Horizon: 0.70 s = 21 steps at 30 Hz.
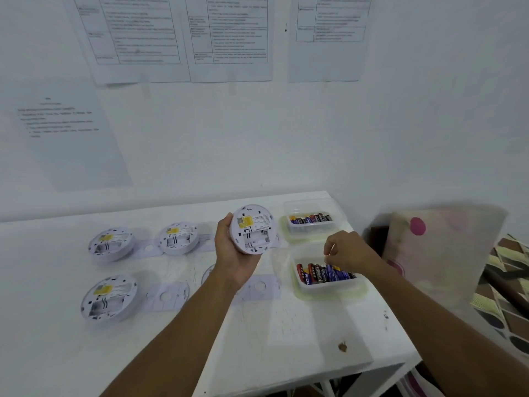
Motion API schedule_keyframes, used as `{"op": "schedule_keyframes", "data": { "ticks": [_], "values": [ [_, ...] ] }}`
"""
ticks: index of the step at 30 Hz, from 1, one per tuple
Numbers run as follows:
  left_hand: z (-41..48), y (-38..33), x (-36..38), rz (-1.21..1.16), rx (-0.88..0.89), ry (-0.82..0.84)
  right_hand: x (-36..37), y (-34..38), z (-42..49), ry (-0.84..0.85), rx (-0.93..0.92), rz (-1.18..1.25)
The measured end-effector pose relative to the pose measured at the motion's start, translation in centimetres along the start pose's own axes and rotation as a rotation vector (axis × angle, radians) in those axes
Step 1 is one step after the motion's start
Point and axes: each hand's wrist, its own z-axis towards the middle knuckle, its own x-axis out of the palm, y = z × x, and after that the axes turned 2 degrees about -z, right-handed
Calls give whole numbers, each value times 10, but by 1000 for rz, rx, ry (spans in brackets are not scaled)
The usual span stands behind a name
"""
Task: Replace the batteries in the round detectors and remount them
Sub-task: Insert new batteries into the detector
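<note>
My left hand (233,257) holds a white round detector (253,229) above the table, back side facing me, with its battery bay showing and looking empty. My right hand (347,252) hovers over the near clear tub (329,286) of batteries (325,273), fingers pinched together; whether a battery is between them I cannot tell. Three more detectors lie back side up on the table: one at far left (111,243), one beside it (178,237) and one at near left (108,299). Flat mounting plates (169,296) lie near them.
A second clear tub (310,220) with batteries stands behind the first, near the wall. The white table (286,339) ends at the right, where a pale cushion with pink dots (440,247) leans. Printed sheets (183,38) hang on the wall.
</note>
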Motion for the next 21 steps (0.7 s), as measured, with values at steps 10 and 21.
{"op": "schedule_keyframes", "data": {
  "ticks": [10, 21],
  "values": [
    [-2, -2, -5, -42, -7, -2, 12, -9, 0, -10, -63, -86],
    [18, 8, 1, -35, -34, 27, -29, -12, 40, -225, -98, 111]
  ]
}}
